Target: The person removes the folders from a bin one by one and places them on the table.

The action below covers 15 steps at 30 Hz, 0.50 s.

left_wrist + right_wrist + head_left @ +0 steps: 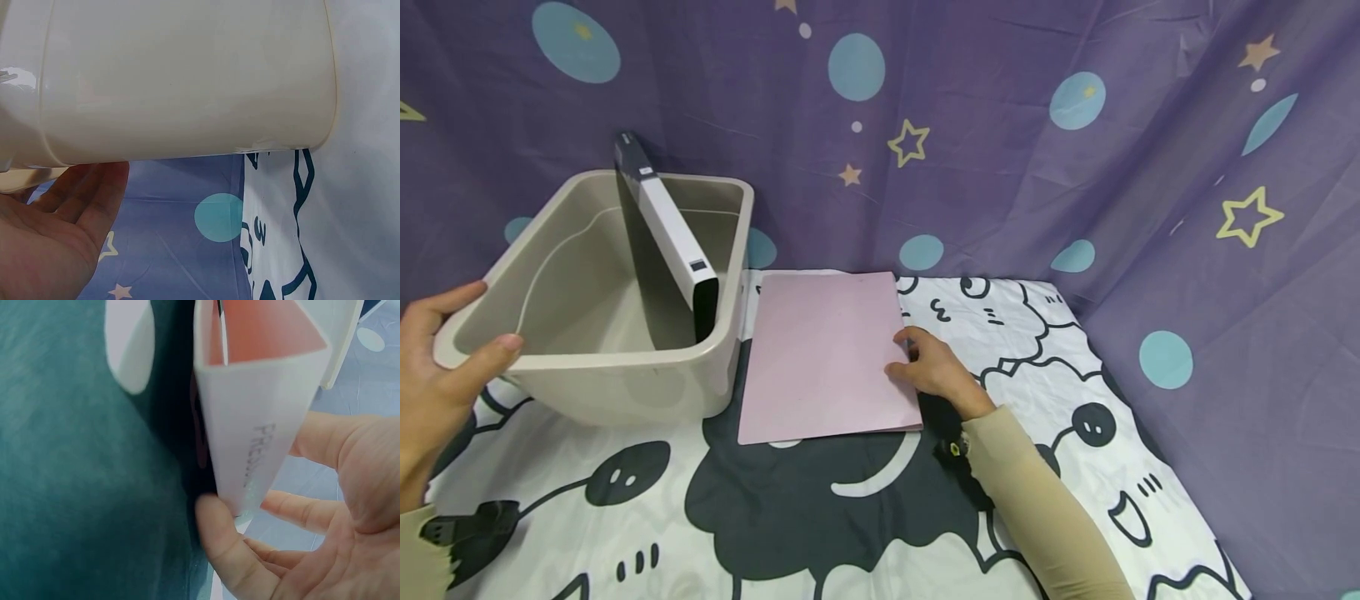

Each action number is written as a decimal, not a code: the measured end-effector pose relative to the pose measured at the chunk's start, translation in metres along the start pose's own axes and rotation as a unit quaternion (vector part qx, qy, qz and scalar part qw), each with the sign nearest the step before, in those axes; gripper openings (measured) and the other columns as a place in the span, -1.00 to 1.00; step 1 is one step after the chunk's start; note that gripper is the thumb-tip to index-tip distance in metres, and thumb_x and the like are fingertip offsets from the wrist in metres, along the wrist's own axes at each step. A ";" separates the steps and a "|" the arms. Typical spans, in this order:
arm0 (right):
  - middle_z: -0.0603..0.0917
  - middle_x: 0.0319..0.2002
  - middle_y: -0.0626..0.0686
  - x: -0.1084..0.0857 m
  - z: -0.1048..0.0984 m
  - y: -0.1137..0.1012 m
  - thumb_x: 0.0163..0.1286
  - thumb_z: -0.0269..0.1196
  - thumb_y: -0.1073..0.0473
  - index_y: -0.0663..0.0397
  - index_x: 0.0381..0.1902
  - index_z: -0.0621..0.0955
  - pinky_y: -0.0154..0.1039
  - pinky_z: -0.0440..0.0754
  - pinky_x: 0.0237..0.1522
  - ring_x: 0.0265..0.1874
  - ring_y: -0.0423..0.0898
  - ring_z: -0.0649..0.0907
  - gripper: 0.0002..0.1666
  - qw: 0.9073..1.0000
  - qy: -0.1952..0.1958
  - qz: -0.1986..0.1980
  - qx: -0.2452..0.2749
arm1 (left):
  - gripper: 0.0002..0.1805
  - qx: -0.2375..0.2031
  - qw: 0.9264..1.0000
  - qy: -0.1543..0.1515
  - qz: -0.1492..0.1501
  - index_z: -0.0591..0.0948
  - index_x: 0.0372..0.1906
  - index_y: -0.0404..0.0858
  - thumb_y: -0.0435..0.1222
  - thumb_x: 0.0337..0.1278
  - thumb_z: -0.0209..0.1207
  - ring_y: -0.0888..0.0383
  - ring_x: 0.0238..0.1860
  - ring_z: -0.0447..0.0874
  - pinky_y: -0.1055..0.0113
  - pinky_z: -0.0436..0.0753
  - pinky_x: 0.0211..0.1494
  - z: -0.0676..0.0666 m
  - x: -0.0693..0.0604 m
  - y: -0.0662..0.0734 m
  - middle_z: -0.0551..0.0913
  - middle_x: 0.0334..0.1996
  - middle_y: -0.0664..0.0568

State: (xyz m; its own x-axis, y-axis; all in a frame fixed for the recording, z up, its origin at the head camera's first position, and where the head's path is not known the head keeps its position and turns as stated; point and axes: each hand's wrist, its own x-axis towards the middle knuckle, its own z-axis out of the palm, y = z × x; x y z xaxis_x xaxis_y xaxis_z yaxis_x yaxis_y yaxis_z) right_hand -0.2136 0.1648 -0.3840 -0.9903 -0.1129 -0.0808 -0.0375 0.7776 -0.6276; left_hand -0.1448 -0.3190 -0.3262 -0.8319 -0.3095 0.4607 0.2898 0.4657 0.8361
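A beige plastic bin (pixel 625 387) stands at the left, and my left hand (pixel 437 375) grips its near left corner, thumb over the rim. In the left wrist view the fingers of this hand (pixel 75 228) lie against the bin's wall (pixel 187 81). A black and white binder (pixel 673 237) leans upright inside the bin. Right of the bin, a pink folder (pixel 827 358) lies flat while my right hand (pixel 936 371) holds its right edge. The right wrist view shows the folder's white spine-like edge (pixel 250 419), lettered, between thumb and fingers of that hand (pixel 312 519).
Under everything is a black and white cartoon-print cloth (pixel 805 533). A purple curtain (pixel 985 150) with stars and blue spots hangs behind and along the right side, close behind the bin and folder.
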 end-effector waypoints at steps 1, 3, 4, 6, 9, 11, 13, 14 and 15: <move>0.57 -0.15 0.14 0.000 0.000 0.000 0.14 0.38 0.04 0.00 0.13 0.50 -0.10 0.52 -0.14 -0.20 0.05 0.53 -0.41 1.000 0.001 0.000 -0.001 | -0.26 0.002 1.000 -0.001 -0.001 0.36 0.34 -0.16 -0.56 -0.05 0.17 0.39 -0.10 0.35 0.67 0.30 -0.16 0.000 0.000 0.000 0.37 -0.02 0.33; 0.57 -0.15 0.14 -0.001 0.000 -0.001 0.14 0.38 0.04 0.01 0.13 0.50 -0.10 0.52 -0.15 -0.20 0.04 0.53 -0.41 1.000 0.001 -0.001 -0.001 | -0.26 0.004 1.000 -0.005 -0.003 0.35 0.35 -0.14 -0.56 -0.04 0.17 0.40 -0.10 0.34 0.67 0.29 -0.16 -0.001 0.000 -0.002 0.36 -0.02 0.34; 0.57 -0.15 0.14 -0.001 0.000 -0.001 0.14 0.38 0.05 0.01 0.13 0.50 -0.10 0.52 -0.15 -0.20 0.04 0.53 -0.41 1.000 0.001 -0.002 -0.002 | -0.26 0.004 1.000 -0.005 -0.004 0.35 0.35 -0.14 -0.56 -0.04 0.17 0.40 -0.10 0.35 0.67 0.29 -0.16 -0.001 0.000 -0.003 0.36 -0.02 0.34; 0.57 -0.15 0.14 -0.001 0.000 -0.001 0.14 0.38 0.05 0.02 0.12 0.50 -0.10 0.52 -0.16 -0.20 0.04 0.53 -0.41 1.000 0.001 -0.003 -0.001 | -0.26 0.005 1.000 -0.007 -0.004 0.34 0.35 -0.14 -0.55 -0.02 0.17 0.40 -0.09 0.34 0.68 0.29 -0.16 -0.001 0.001 -0.004 0.36 -0.02 0.34; 0.57 -0.15 0.14 -0.001 0.000 -0.001 0.14 0.38 0.05 0.02 0.12 0.50 -0.11 0.53 -0.17 -0.20 0.04 0.53 -0.41 1.000 0.001 -0.003 -0.001 | -0.25 0.005 1.000 -0.010 -0.005 0.33 0.36 -0.13 -0.55 -0.02 0.17 0.41 -0.08 0.34 0.68 0.28 -0.15 -0.002 0.001 -0.006 0.35 -0.01 0.35; 0.57 -0.15 0.14 -0.001 0.000 -0.001 0.14 0.38 0.04 0.02 0.12 0.50 -0.11 0.53 -0.17 -0.20 0.04 0.53 -0.41 1.000 0.001 -0.002 -0.001 | -0.25 0.009 1.000 -0.011 -0.006 0.32 0.36 -0.13 -0.54 -0.01 0.17 0.40 -0.08 0.33 0.67 0.28 -0.15 -0.001 0.001 -0.005 0.34 -0.01 0.35; 0.58 -0.15 0.14 0.000 0.000 0.000 0.14 0.38 0.04 0.02 0.12 0.50 -0.12 0.53 -0.17 -0.19 0.04 0.53 -0.41 1.000 0.000 -0.001 -0.002 | -0.25 0.013 1.000 -0.013 -0.008 0.32 0.37 -0.12 -0.53 -0.01 0.18 0.41 -0.08 0.32 0.66 0.28 -0.14 -0.001 0.001 -0.005 0.33 -0.01 0.36; 0.58 -0.14 0.14 0.000 0.000 0.000 0.14 0.38 0.03 0.02 0.13 0.50 -0.12 0.54 -0.17 -0.19 0.04 0.54 -0.41 1.000 0.000 0.000 -0.002 | -0.25 0.016 1.000 -0.014 -0.009 0.31 0.37 -0.12 -0.53 0.00 0.18 0.41 -0.08 0.31 0.66 0.27 -0.14 -0.001 0.001 -0.005 0.33 -0.01 0.36; 0.58 -0.13 0.14 0.000 0.000 0.000 0.13 0.38 0.03 0.02 0.13 0.50 -0.11 0.54 -0.16 -0.18 0.04 0.54 -0.40 1.000 0.000 0.001 -0.002 | -0.25 0.020 1.000 -0.014 -0.009 0.31 0.37 -0.12 -0.52 0.00 0.18 0.41 -0.08 0.31 0.65 0.27 -0.14 -0.001 0.001 -0.005 0.33 0.00 0.36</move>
State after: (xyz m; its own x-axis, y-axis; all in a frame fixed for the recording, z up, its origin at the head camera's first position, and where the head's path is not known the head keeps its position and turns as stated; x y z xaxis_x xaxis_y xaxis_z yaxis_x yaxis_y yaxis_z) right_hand -0.2139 0.1650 -0.3839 -0.9905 -0.1108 -0.0816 -0.0359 0.7804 -0.6243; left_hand -0.1470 -0.3226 -0.3300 -0.8496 -0.2959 0.4366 0.2560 0.4923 0.8319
